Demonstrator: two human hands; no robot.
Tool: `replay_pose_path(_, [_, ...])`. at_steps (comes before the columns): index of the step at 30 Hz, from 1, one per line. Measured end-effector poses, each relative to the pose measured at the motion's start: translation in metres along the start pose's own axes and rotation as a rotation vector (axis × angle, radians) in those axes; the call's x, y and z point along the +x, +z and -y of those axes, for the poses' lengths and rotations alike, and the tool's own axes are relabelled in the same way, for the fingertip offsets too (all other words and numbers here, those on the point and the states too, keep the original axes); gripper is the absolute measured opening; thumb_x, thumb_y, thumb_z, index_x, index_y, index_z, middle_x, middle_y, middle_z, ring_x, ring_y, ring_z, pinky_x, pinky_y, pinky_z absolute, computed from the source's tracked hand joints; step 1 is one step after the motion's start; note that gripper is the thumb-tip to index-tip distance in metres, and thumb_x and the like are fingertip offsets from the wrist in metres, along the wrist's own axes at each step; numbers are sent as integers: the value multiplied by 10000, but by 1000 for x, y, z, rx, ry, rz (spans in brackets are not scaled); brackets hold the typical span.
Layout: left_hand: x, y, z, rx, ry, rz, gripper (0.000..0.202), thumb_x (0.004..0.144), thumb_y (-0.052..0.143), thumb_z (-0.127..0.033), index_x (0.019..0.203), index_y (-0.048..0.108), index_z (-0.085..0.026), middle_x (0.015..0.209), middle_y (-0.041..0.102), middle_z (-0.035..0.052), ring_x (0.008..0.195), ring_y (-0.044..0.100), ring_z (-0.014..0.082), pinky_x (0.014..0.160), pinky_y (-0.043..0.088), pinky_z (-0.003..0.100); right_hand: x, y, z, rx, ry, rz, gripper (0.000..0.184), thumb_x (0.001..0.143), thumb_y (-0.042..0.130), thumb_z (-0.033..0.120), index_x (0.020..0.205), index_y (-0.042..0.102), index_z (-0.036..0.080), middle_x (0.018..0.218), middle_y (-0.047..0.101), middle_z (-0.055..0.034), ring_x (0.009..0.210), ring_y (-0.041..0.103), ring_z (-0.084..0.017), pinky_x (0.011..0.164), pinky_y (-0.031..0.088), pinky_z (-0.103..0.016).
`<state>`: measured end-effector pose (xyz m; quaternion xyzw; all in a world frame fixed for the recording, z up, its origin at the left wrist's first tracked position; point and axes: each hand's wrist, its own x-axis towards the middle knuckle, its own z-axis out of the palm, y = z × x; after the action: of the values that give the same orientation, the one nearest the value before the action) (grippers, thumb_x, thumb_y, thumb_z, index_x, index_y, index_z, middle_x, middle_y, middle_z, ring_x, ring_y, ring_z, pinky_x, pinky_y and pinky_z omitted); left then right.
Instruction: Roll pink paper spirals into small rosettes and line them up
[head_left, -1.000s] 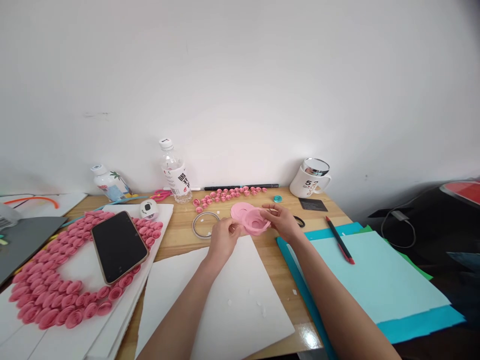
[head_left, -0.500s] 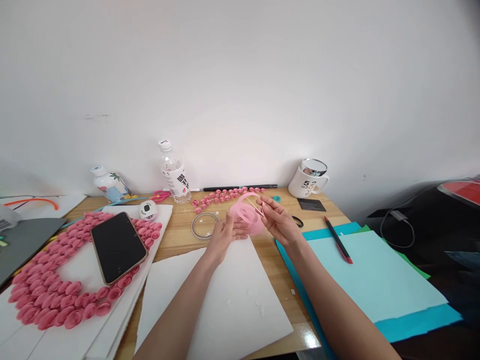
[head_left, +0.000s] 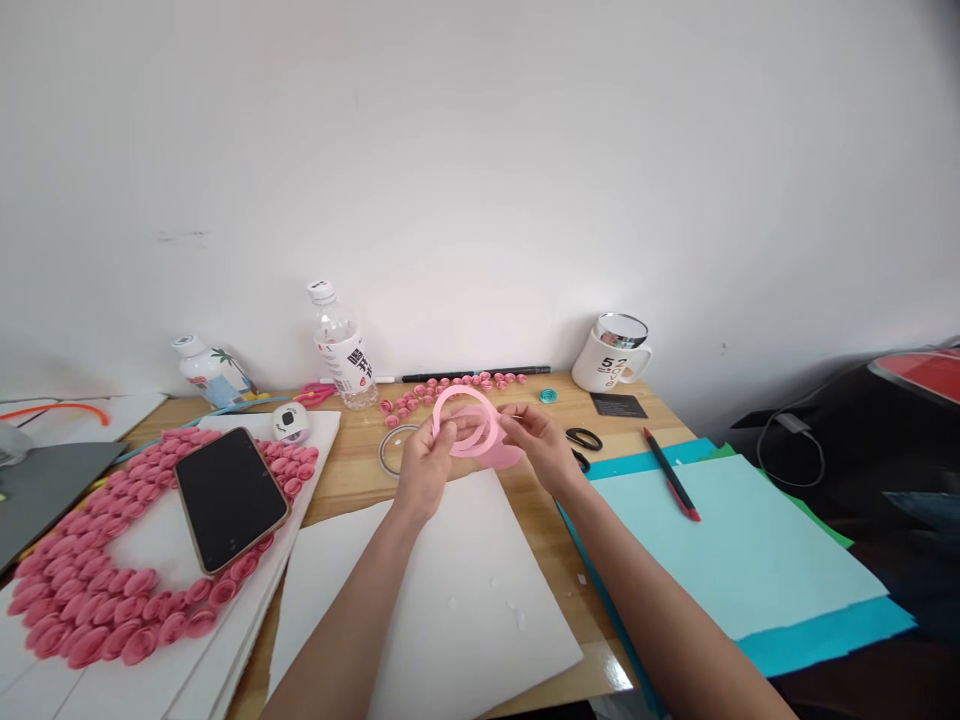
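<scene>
at the middle of the frame in the head view, just above the wooden desk (head_left: 360, 480), the left hand (head_left: 421, 468) and the right hand (head_left: 538, 447) each pinch a pink paper spiral (head_left: 469, 425), whose loose loops hang open between them over the far edge of a white sheet (head_left: 450, 590). at the left of the frame a phone (head_left: 229, 495) lies on a ring of pink paper roses (head_left: 82, 600). a water bottle (head_left: 339, 345) stands by the wall, and a mug (head_left: 611, 362) and a red pencil (head_left: 670, 473) sit right of centre.

white mug (head_left: 609, 365) reads "52"; bottle label (head_left: 346, 362) illegible
</scene>
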<state>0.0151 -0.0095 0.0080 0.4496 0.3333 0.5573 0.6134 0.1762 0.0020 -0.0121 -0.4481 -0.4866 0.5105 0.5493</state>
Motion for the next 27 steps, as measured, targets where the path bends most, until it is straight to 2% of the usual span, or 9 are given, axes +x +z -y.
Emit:
replay_pose_path(3, [-1,-3,-5,-108,-40,108,401,756,600,-366,1074,566,-125,971,670,126,957,603,252,820,469,387,5,-5,-5,93,189,-11,439,725,515,595,891,578,193,917,647,-92,818,611,-198,676,494,-315])
replay_pose_path(8, [-3,-5,-7,66,-230,227,424,758,578,-394,1078,560,-118,862,680,128,628,636,186,470,494,267,5,-10,-4,309,326,371,710,744,269,722,1095,517,157,948,661,-158,843,638,-252,684,503,-388])
replay_pose_path(10, [-3,-6,-5,223,-234,204,382,734,590,-400,970,610,-101,790,679,107,464,570,127,350,420,215,3,-9,-3,308,333,409,674,742,363,689,1114,512,148,954,664,-152,829,643,-239,693,501,-384])
replay_pose_path(12, [-1,-7,-4,358,-219,165,317,695,621,-388,829,642,-101,708,666,70,390,499,83,298,348,182,1,-8,-3,246,336,390,569,703,572,563,1103,528,160,943,671,-127,790,647,-210,695,496,-352])
replay_pose_path(16, [1,-10,-3,436,-185,5,344,557,731,-300,848,654,-134,708,672,40,521,573,123,363,381,176,0,-5,-8,127,291,304,507,559,769,277,1020,586,172,854,684,-64,714,634,-162,678,481,-295])
replay_pose_path(19, [4,-11,-2,389,-156,-161,473,476,777,-262,914,651,-137,817,695,71,699,630,179,552,488,240,2,-4,-12,137,268,219,466,545,768,264,972,608,170,792,679,-41,668,620,-147,619,470,-269])
replay_pose_path(21, [4,-12,0,345,-160,-197,463,469,783,-281,889,663,-129,825,699,84,727,633,188,631,496,270,3,-4,-13,158,259,183,445,547,762,270,953,611,171,787,676,-37,654,616,-145,592,462,-261])
replay_pose_path(24, [5,-13,3,290,-167,-234,399,488,772,-323,816,681,-115,775,699,86,681,622,178,615,486,273,3,-5,-11,179,244,198,435,556,754,260,955,604,179,817,675,-38,683,618,-152,609,466,-266])
replay_pose_path(27, [6,-15,4,244,-150,-319,335,494,766,-320,742,686,-109,721,687,70,618,592,149,570,468,253,0,-4,-6,125,248,308,461,561,751,238,991,597,177,870,672,-52,769,619,-165,665,474,-271])
